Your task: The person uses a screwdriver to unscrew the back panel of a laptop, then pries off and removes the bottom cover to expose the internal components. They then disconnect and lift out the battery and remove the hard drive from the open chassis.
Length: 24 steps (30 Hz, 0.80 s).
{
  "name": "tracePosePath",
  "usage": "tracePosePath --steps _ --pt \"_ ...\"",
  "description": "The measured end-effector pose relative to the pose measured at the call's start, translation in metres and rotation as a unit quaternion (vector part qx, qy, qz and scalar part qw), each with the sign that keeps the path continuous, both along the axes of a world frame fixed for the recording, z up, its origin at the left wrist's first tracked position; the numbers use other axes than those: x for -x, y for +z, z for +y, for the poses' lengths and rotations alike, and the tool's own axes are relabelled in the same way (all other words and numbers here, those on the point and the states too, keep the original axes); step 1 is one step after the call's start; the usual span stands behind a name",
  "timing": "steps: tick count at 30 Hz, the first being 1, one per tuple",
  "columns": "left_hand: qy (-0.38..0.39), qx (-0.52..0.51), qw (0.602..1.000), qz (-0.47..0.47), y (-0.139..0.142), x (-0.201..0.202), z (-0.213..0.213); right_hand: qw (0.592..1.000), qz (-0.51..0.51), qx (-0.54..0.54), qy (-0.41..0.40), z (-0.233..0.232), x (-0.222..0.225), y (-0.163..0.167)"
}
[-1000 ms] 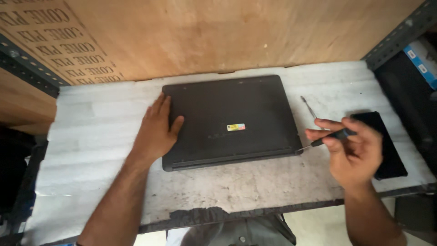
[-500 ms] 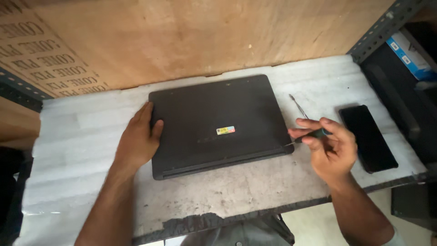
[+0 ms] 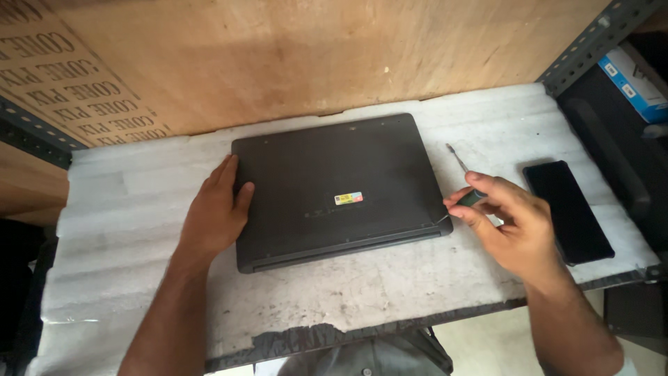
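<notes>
Head cam view, the only one here. A dark laptop (image 3: 335, 189) lies closed and bottom-side up on a white foam sheet (image 3: 125, 230) that covers the bench, roughly centred, with a small coloured sticker on its underside. The foam is probably there so the lid underneath doesn't get scratched.

The left hand (image 3: 216, 212) lies flat and open on the laptop's left edge, fingers spread over the corner, holding nothing; it looks like it's just pinning the machine so it can't slide. The right hand (image 3: 511, 223) is curled around a small screwdriver (image 3: 465, 177), pinched between thumb and fingertips, the thin shaft pointing up and away. The hand sits right at the laptop's near right corner, touching or almost touching it, hard to say which.

A black phone (image 3: 567, 210) lies face up just right of that hand, parked out of the way near the bench's right edge.

Room-wise: a plywood back panel (image 3: 334, 56) stands close behind the laptop, so not much space there. There's open foam to the left and along the front. The front edge is ragged and near the person's forearms. Metal shelf posts (image 3: 591, 42) box in the right side.
</notes>
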<state>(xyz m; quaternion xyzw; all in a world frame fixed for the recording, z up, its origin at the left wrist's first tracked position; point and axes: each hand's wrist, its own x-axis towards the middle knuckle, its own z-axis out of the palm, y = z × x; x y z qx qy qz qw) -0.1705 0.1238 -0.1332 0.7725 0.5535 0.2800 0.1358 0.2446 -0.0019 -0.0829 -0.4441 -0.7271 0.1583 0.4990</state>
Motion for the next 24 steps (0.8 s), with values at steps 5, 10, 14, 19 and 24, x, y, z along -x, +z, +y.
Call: tracePosePath --steps 5,10,14,19,24 --pt "0.005 0.012 1.000 0.005 -0.001 0.000 0.000 1.000 0.012 -0.016 -0.019 -0.003 0.006 -0.004" --pt "0.009 0.026 0.999 0.021 -0.001 0.000 0.002 1.000 0.017 -0.013 -0.009 -0.004 0.005 -0.010" --pt "0.007 0.030 0.999 0.026 -0.002 0.000 0.004 1.000 0.014 0.007 0.018 0.000 0.004 0.000" --pt "0.005 0.015 1.000 0.026 -0.005 0.000 0.003 0.975 -0.161 -0.096 -0.117 -0.006 0.010 0.021" --pt "-0.003 0.008 1.000 0.023 -0.006 0.001 0.003 0.896 -0.345 0.005 -0.279 0.004 0.012 0.042"
